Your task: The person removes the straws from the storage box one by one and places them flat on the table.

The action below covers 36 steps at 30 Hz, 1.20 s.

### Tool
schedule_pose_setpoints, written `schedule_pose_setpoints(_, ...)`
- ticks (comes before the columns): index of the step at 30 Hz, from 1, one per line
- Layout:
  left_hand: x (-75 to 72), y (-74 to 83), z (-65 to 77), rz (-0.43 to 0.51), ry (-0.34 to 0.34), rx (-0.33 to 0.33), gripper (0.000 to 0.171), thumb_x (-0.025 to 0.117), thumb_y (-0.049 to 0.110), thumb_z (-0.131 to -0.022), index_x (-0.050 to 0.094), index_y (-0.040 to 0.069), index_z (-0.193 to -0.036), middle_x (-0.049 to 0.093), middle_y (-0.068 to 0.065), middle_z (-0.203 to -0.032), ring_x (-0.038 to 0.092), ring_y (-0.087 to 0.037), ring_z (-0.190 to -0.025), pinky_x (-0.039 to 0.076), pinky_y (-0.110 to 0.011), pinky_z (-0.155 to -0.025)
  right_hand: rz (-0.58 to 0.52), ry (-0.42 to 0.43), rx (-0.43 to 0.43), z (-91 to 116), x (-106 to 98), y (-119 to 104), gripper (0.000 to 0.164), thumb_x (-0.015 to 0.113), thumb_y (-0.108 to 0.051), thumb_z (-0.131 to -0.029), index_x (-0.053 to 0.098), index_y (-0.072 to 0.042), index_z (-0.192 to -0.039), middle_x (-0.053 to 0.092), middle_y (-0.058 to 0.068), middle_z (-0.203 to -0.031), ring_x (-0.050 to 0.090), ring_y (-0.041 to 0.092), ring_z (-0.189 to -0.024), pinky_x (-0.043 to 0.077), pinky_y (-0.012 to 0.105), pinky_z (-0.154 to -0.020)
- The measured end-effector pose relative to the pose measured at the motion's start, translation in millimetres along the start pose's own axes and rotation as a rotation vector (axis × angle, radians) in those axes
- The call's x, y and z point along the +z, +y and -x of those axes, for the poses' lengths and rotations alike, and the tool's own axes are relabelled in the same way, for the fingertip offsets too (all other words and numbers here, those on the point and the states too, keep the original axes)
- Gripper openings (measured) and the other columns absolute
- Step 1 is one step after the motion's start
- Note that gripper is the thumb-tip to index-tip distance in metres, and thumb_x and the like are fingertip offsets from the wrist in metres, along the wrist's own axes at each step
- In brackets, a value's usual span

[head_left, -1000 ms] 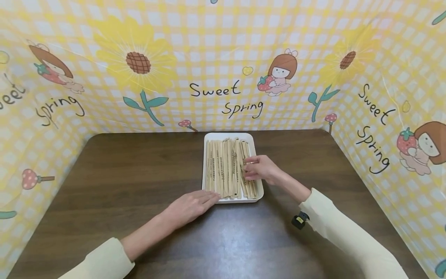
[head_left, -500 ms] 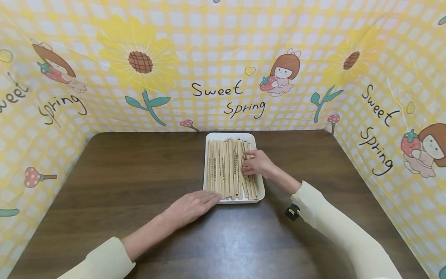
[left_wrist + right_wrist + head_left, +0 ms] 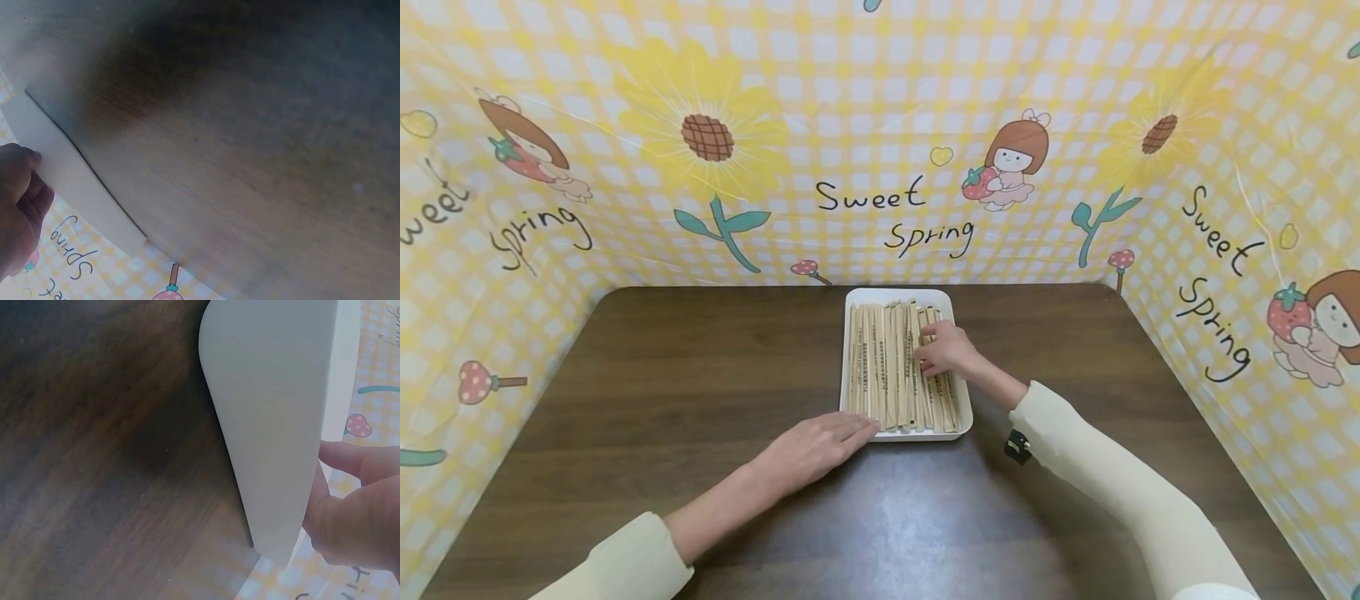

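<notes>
A white rectangular tray (image 3: 965,421) stands near the table's far edge. Slim tan paper-wrapped sticks (image 3: 883,367) with dark printing lie lengthwise in it, side by side; those on the right lean slightly. My left hand (image 3: 820,442) rests at the tray's near left corner, its fingers extended over the rim. In the left wrist view, that hand's digits (image 3: 31,181) overlap the outer wall. From the right, my right hand (image 3: 951,348) reaches over the rim, fingers bent down onto the right-hand sticks. In the right wrist view, the tray wall (image 3: 269,412) hides its fingertips, so its grip is unclear.
A dark brown wooden table (image 3: 722,358) carries the tray. Yellow checked sheeting (image 3: 850,108) with printed flowers and figures rises along the back and both sides. A small black device (image 3: 1017,447) hangs at the right sleeve cuff.
My right hand has shifted a little left and farther over the tray, with its forearm following. The right-hand sticks have shifted slightly. My left hand keeps its place at the tray corner.
</notes>
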State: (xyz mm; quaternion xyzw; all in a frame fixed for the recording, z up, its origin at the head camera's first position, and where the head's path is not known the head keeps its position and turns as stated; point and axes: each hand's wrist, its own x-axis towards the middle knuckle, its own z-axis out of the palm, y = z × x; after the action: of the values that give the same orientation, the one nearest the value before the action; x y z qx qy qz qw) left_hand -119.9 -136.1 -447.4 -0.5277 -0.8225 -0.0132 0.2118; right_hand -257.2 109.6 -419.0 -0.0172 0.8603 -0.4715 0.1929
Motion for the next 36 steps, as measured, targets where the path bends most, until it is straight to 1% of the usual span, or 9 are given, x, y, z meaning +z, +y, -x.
schedule_pose_setpoints(2,-0.1,0.1,0.2,-0.001,0.001,0.000,0.039,0.053,0.000,-0.091,0.063,-0.004,-0.128,0.067,-0.014,-0.123,0.064,-0.023,-0.112,0.051,-0.035,-0.097,0.046,0.009,-0.016,-1.6,1.3,-0.7,0.059,0.067,0.001,-0.090,0.045,0.007,-0.145,0.063,0.026,-0.119,0.070,0.023,-0.069,0.060,0.028,-0.062)
schedule_pose_setpoints(4,-0.1,0.2,0.5,0.000,-0.001,-0.003,0.039,0.055,0.000,-0.090,0.063,-0.004,-0.128,0.067,-0.014,-0.124,0.064,-0.023,-0.113,0.051,-0.035,-0.097,0.090,0.015,-0.025,-2.9,2.3,-1.4,0.059,0.068,0.001,-0.089,0.047,0.007,-0.144,0.066,0.024,-0.109,0.070,0.021,-0.067,0.060,0.027,-0.060)
schedule_pose_setpoints(8,0.5,0.6,0.7,-0.003,-0.003,-0.007,0.039,0.052,0.000,-0.091,0.063,-0.003,-0.129,0.067,-0.013,-0.124,0.064,-0.023,-0.113,0.051,-0.035,-0.098,0.160,0.022,-0.035,-6.0,3.4,-1.6,0.059,0.072,-0.001,-0.088,0.050,0.006,-0.142,0.069,0.017,-0.092,0.070,0.019,-0.063,0.059,0.026,-0.058)
schedule_pose_setpoints(11,1.2,0.9,1.2,-0.013,-0.002,-0.008,0.040,0.048,0.002,-0.092,0.063,-0.003,-0.129,0.067,-0.013,-0.124,0.064,-0.023,-0.113,0.051,-0.034,-0.098,0.185,0.021,-0.034,-8.6,3.8,-0.6,0.060,0.074,-0.001,-0.087,0.050,0.006,-0.141,0.070,0.015,-0.082,0.070,0.019,-0.063,0.059,0.026,-0.058)
schedule_pose_setpoints(14,1.2,1.1,1.4,-0.020,-0.003,-0.009,0.039,0.049,0.002,-0.092,0.063,-0.003,-0.129,0.067,-0.013,-0.125,0.064,-0.022,-0.114,0.051,-0.034,-0.098,0.195,0.018,-0.029,-10.9,3.9,-0.5,0.060,0.074,-0.001,-0.086,0.051,0.006,-0.141,0.070,0.013,-0.077,0.070,0.019,-0.061,0.059,0.026,-0.057)
schedule_pose_setpoints(23,2.8,1.1,2.1,-0.017,-0.012,-0.012,0.040,0.065,0.000,-0.088,0.063,-0.003,-0.128,0.067,-0.013,-0.125,0.064,-0.022,-0.113,0.051,-0.034,-0.098,0.205,0.007,-0.023,-16.0,3.1,-0.6,0.056,0.069,0.001,-0.086,0.053,0.006,-0.139,0.070,0.013,-0.075,0.068,0.016,-0.059,0.059,0.027,-0.056)
schedule_pose_setpoints(31,2.4,1.4,1.5,-0.005,-0.010,-0.009,0.039,0.060,0.000,-0.090,0.063,-0.003,-0.128,0.066,-0.014,-0.125,0.064,-0.023,-0.114,0.051,-0.035,-0.098,0.167,0.013,-0.027,-10.1,0.5,-4.0,0.055,0.069,0.001,-0.086,0.054,0.006,-0.138,0.070,0.015,-0.081,0.069,0.018,-0.064,0.060,0.027,-0.059)
schedule_pose_setpoints(36,2.9,1.4,2.0,-0.010,-0.012,-0.011,0.039,0.063,0.000,-0.089,0.064,-0.003,-0.128,0.066,-0.014,-0.125,0.064,-0.023,-0.114,0.051,-0.034,-0.098,0.133,0.007,-0.023,-4.4,-4.4,-7.2,0.054,0.066,0.000,-0.088,0.053,0.003,-0.140,0.070,0.019,-0.092,0.071,0.022,-0.070,0.060,0.029,-0.064)
